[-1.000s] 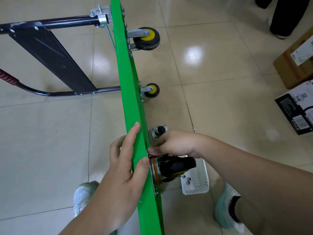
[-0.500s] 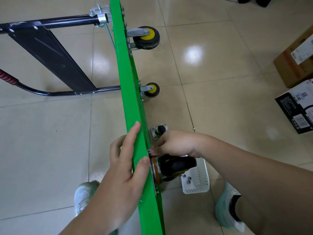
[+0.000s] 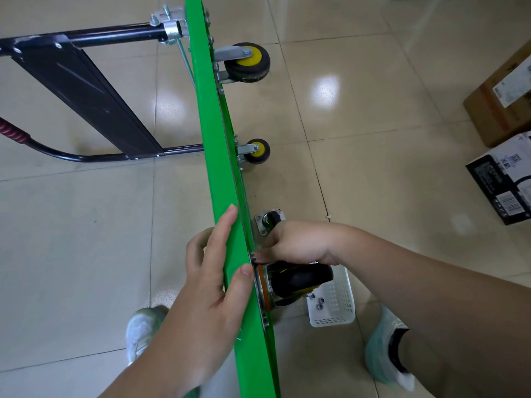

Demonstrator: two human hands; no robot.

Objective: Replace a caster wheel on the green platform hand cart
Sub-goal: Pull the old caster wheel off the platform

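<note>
The green cart platform [image 3: 214, 145] stands on its long edge on the tiled floor, underside facing right. My left hand [image 3: 212, 282] grips its top edge, thumb on the wheel side. A black caster wheel [image 3: 301, 278] with a steel plate sits against the underside just below my right hand [image 3: 296, 242]. That hand's fingers are curled at the plate's upper corner, pinching something small and dark at the platform; what it is I cannot tell. Two yellow-hubbed casters [image 3: 247, 63] [image 3: 257, 150] are mounted farther along. A loose caster [image 3: 270, 221] lies on the floor behind my right hand.
A small white basket [image 3: 336, 305] with a few nuts sits on the floor under the wheel. The folded black handle frame [image 3: 86, 90] lies to the left. Cardboard boxes [image 3: 500, 99] stand at the right edge. My shoes [image 3: 143, 331] flank the platform.
Both hands hold the same places. A person's legs at the top right have gone out of view.
</note>
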